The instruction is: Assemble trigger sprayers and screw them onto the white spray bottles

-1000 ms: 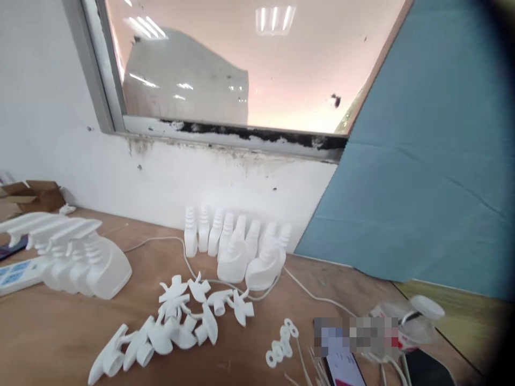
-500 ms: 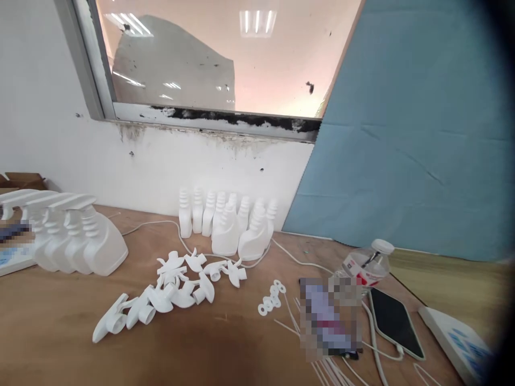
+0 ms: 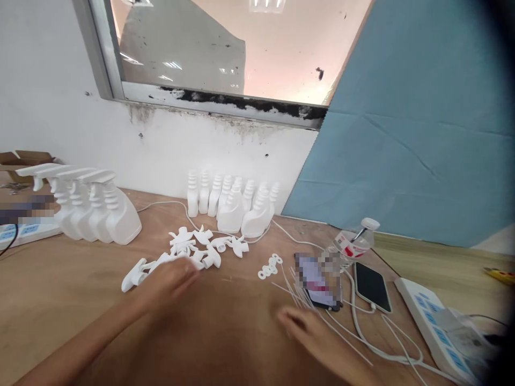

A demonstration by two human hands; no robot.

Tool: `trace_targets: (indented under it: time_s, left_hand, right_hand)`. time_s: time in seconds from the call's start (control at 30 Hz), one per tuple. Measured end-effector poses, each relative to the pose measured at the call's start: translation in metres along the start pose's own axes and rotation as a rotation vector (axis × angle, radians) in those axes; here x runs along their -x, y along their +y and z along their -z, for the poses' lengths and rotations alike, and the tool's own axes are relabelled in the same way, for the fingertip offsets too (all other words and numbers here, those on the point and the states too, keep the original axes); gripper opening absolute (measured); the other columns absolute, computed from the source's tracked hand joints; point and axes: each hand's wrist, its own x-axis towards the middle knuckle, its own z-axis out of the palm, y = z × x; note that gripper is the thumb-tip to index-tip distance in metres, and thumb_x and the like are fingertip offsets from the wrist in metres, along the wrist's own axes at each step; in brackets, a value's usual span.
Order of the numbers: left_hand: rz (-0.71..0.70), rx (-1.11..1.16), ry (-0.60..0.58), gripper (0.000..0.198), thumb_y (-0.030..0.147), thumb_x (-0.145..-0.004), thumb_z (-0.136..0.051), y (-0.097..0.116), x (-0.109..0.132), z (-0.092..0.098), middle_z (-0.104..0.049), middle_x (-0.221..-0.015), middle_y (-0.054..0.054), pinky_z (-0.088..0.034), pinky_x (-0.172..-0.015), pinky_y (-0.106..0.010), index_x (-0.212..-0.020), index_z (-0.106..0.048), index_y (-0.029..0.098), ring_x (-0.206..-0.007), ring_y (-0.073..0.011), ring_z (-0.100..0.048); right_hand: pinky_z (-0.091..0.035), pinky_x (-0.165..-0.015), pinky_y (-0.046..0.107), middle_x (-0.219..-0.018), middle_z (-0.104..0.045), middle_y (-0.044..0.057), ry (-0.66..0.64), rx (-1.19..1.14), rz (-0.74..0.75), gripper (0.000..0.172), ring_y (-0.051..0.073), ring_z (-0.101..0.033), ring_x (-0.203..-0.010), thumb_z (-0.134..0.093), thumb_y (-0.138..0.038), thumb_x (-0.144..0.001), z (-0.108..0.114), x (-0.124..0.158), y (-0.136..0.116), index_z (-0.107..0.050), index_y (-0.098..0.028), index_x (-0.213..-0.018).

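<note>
The head view shows the left hand point(image 3: 179, 276), blurred, with its fingers bent in against a loose heap of white plastic trigger spray heads point(image 3: 212, 257). It covers part of the nearest ones; I cannot tell how tightly it is closed or whether it has hold of one. The rest of the heap lies just beyond this hand and to both sides of it.

The right hand point(image 3: 298, 324), also blurred, is loosely curled, a gap between thumb and forefinger, with nothing seen in it. Just beyond its fingertips lie thin white plastic tubes point(image 3: 298, 295); farther out and a little left is a small cluster of flat white ring washers point(image 3: 269, 269). Beyond and right of this hand are a phone with a lit screen point(image 3: 319, 295) and a clear plastic bottle with a white cap point(image 3: 354, 245).

Farther beyond both hands, white plastic bottles with ribbed necks point(image 3: 231, 217) stand near the wall. Left of and beyond the left hand, white bottles fitted with spray heads point(image 3: 124, 217) stand in a row.
</note>
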Motion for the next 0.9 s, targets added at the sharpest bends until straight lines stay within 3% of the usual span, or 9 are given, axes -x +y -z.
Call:
trace_targets:
  time_s: [0.03, 0.13, 0.23, 0.33, 0.5, 0.63, 0.7, 0.8, 0.9]
  left_hand:
    - [-0.01, -0.018, -0.009, 0.024, 0.032, -0.097, -0.045, 0.0, -0.011, -0.007, -0.064, -0.106, -0.006, -0.051, -0.086, -0.036, -0.107, -0.061, 0.017, -0.096, -0.0193, -0.06]
    - [0.001, -0.137, -0.006, 0.034, 0.039, -0.091, -0.053, -0.002, -0.043, -0.033, -0.063, -0.112, -0.011, -0.044, -0.094, -0.042, -0.114, -0.06, 0.015, -0.108, -0.0273, -0.055]
    - [-0.022, -0.228, 0.001, 0.053, 0.052, -0.082, -0.062, -0.003, -0.052, -0.052, -0.061, -0.114, -0.014, -0.039, -0.097, -0.047, -0.119, -0.058, 0.014, -0.11, -0.0318, -0.053]
    - [-0.109, -0.242, 0.005, 0.059, 0.054, -0.079, -0.063, -0.002, -0.041, -0.056, -0.059, -0.118, -0.014, -0.034, -0.101, -0.049, -0.123, -0.055, 0.016, -0.112, -0.0317, -0.051]
    - [-0.239, -0.274, 0.021, 0.03, 0.022, -0.088, -0.052, -0.008, -0.03, -0.059, -0.062, -0.115, -0.014, -0.039, -0.095, -0.047, -0.117, -0.056, 0.014, -0.107, -0.028, -0.055]
    - [-0.443, -0.198, 0.118, 0.025, 0.016, -0.091, -0.048, -0.009, -0.029, -0.068, -0.065, -0.109, -0.011, -0.046, -0.084, -0.038, -0.115, -0.057, 0.016, -0.096, -0.0227, -0.06]
    - [-0.499, -0.105, 0.192, 0.028, 0.016, -0.092, -0.05, -0.004, -0.026, -0.071, -0.066, -0.109, -0.009, -0.046, -0.085, -0.036, -0.12, -0.054, 0.018, -0.097, -0.0205, -0.06]
    - [-0.441, 0.09, 0.227, 0.027, 0.019, -0.094, -0.051, 0.011, -0.021, -0.074, -0.067, -0.108, -0.006, -0.046, -0.089, -0.032, -0.121, -0.051, 0.019, -0.097, -0.0173, -0.06]
    - [-0.288, 0.252, 0.109, 0.019, 0.026, -0.096, -0.048, 0.024, -0.018, -0.074, -0.066, -0.104, -0.003, -0.046, -0.086, -0.028, -0.113, -0.054, 0.02, -0.097, -0.0161, -0.059]
  right_hand:
    - [-0.045, -0.094, 0.042, -0.109, -0.064, 0.007, 0.061, 0.047, 0.039, 0.029, 0.025, -0.057, -0.105, -0.038, -0.027, -0.098, -0.003, -0.022, -0.002, -0.065, -0.022, -0.106]
    - [-0.038, -0.097, 0.046, -0.127, -0.054, 0.015, 0.406, 0.559, 0.146, 0.043, 0.031, -0.048, -0.118, -0.037, -0.003, -0.087, -0.009, -0.076, -0.005, -0.057, -0.015, -0.124]
    - [-0.038, -0.09, 0.042, -0.117, -0.058, 0.014, 0.451, 0.802, 0.178, 0.042, 0.031, -0.049, -0.113, -0.041, 0.001, -0.081, -0.012, -0.099, -0.003, -0.06, -0.016, -0.116]
    - [-0.036, -0.088, 0.04, -0.117, -0.058, 0.011, 0.49, 0.868, 0.226, 0.041, 0.029, -0.049, -0.11, -0.044, 0.0, -0.081, -0.013, -0.101, 0.002, -0.06, -0.019, -0.114]
    - [-0.033, -0.091, 0.039, -0.114, -0.062, 0.009, 0.514, 0.842, 0.269, 0.039, 0.027, -0.049, -0.111, -0.045, -0.001, -0.084, -0.017, -0.101, 0.015, -0.061, -0.02, -0.114]
    - [-0.034, -0.087, 0.038, -0.105, -0.065, 0.009, 0.553, 0.808, 0.297, 0.028, 0.026, -0.053, -0.103, -0.043, -0.007, -0.091, -0.02, -0.104, 0.024, -0.064, -0.018, -0.106]
    - [-0.035, -0.087, 0.038, -0.11, -0.064, 0.011, 0.591, 0.794, 0.296, 0.029, 0.026, -0.052, -0.106, -0.043, -0.011, -0.093, -0.022, -0.105, 0.025, -0.062, -0.017, -0.115]
    - [-0.035, -0.086, 0.039, -0.127, -0.057, 0.011, 0.61, 0.812, 0.296, 0.041, 0.03, -0.046, -0.117, -0.045, -0.01, -0.09, -0.022, -0.104, 0.025, -0.054, -0.02, -0.129]
    - [-0.035, -0.085, 0.039, -0.127, -0.058, 0.01, 0.557, 0.83, 0.327, 0.046, 0.029, -0.045, -0.117, -0.044, -0.002, -0.086, -0.022, -0.105, 0.025, -0.056, -0.022, -0.125]
